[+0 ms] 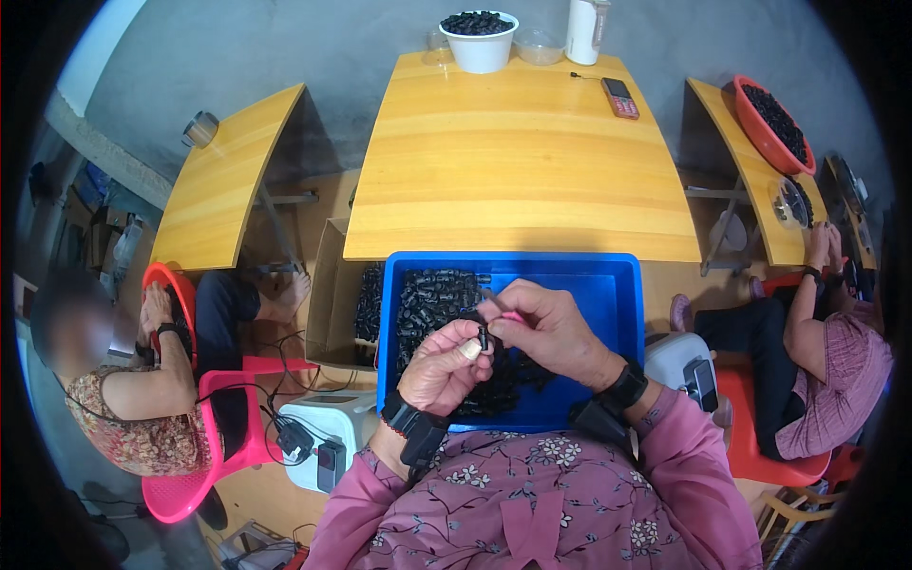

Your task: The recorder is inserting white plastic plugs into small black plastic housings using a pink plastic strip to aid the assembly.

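Part [484, 338], small and black, sits at the fingertips of your left hand [442, 372], over the blue tray [622, 302]. Your left thumb, with a pale cover on it, presses against the part; that pinch probably steadies it and leaves its upper end exposed. Your right hand [551, 331] is closed on a slim tool with a pink handle [513, 317], its tip angled toward your left fingers. Whether the tip touches the part is too small to tell. Your hands are close together, perhaps so that each can steady the other; I cannot tell whether they touch.

Below them, black pieces [437, 294] fill the left and middle of the tray, while its right side shows bare blue. With the tray between you and the table [522, 161], the pieces lie within short reach, and anything dropped would likely land among them.

Left of the tray stands a cardboard box [328, 294], with more black pieces beside its wall. At the table's far edge, a white tub [480, 52] heaped with black pieces stands near a phone [620, 98], probably set there to leave your working side free. Farther out, one co-worker [142, 418] sits to your left and another [841, 366] to your right, by a red basin [771, 128] of black pieces.
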A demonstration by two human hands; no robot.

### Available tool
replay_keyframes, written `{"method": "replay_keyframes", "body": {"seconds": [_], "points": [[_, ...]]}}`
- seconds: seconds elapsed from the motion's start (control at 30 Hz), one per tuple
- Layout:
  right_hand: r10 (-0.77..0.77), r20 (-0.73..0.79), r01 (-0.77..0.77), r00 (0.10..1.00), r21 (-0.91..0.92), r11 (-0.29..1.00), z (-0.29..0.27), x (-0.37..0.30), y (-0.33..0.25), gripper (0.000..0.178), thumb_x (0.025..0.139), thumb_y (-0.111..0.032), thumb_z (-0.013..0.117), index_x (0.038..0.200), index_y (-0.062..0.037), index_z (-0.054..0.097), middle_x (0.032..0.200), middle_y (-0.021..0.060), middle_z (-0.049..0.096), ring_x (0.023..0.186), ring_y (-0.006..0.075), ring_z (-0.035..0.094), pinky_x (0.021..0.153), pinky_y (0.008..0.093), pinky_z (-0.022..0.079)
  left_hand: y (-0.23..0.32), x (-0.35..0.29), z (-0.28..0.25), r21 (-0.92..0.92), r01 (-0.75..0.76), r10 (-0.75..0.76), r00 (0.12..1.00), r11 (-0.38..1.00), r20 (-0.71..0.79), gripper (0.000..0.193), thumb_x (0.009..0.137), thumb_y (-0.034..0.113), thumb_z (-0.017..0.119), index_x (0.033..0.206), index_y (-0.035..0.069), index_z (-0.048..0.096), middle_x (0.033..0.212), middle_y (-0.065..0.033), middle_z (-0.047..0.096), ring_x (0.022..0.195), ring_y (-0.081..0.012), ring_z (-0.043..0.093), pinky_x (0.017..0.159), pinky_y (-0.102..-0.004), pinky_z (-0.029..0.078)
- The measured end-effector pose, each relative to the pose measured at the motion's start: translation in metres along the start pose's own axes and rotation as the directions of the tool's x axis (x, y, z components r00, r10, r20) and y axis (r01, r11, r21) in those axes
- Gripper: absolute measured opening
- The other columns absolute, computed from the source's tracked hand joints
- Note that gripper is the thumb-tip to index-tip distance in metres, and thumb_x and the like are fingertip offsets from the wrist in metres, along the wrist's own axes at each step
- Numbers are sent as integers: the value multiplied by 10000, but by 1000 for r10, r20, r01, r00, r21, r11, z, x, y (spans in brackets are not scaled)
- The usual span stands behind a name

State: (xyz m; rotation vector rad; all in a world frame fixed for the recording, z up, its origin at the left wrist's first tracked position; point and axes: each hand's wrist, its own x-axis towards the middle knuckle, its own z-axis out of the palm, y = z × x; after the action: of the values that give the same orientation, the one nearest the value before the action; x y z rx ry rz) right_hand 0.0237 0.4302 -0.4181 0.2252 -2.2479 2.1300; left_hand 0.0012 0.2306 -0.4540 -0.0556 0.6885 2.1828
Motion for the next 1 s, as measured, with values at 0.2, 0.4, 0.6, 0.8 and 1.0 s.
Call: {"method": "replay_keyframes", "body": {"seconds": [0.2, 0.4, 0.6, 0.8, 1.0], "points": [[53, 29, -50, 998, -110, 993, -5, -5, 3, 238, 964, -116, 591, 1156, 10, 653, 887, 95, 612, 763, 169, 593, 691, 285, 481, 1, 2, -8, -105, -15, 16, 1000, 994, 7, 211, 904, 55, 663, 1104, 29, 601, 1002, -94, 631, 834, -155, 608, 721, -267, 498], [-133, 129, 164, 983, -275, 947, 1, -12, -3, 272, 939, -129, 633, 1179, -3, 657, 879, 137, 616, 759, 248, 617, 667, 321, 496, 0, 4, -11, -202, -22, 36, 997, 979, 66, 219, 902, 25, 647, 1115, 28, 597, 1035, -104, 638, 872, -167, 624, 751, -271, 522], [-176, 140, 214, 974, -339, 916, 5, -9, -6, 265, 929, -131, 645, 1161, -4, 660, 866, 124, 602, 744, 269, 613, 655, 352, 504, -2, 3, -15, -211, -56, 71, 995, 976, 66, 241, 890, 6, 650, 1124, 29, 594, 1106, -111, 651, 949, -196, 646, 777, -271, 537], [-187, 159, 233, 969, -364, 902, 6, -7, -3, 261, 934, -130, 634, 1166, -11, 646, 873, 128, 585, 741, 284, 610, 657, 366, 506, 0, 3, -16, -216, -63, 76, 996, 974, 51, 254, 881, 4, 660, 1126, 30, 597, 1101, -122, 657, 961, -199, 652, 766, -288, 540], [-194, 163, 242, 967, -362, 900, 6, -5, 2, 260, 947, -143, 617, 1175, -21, 641, 864, 131, 575, 741, 293, 610, 655, 373, 506, 0, 3, -15, -217, -56, 69, 996, 975, 51, 263, 874, 5, 665, 1127, 29, 601, 1081, -140, 667, 927, -212, 648, 771, -303, 530]]}}
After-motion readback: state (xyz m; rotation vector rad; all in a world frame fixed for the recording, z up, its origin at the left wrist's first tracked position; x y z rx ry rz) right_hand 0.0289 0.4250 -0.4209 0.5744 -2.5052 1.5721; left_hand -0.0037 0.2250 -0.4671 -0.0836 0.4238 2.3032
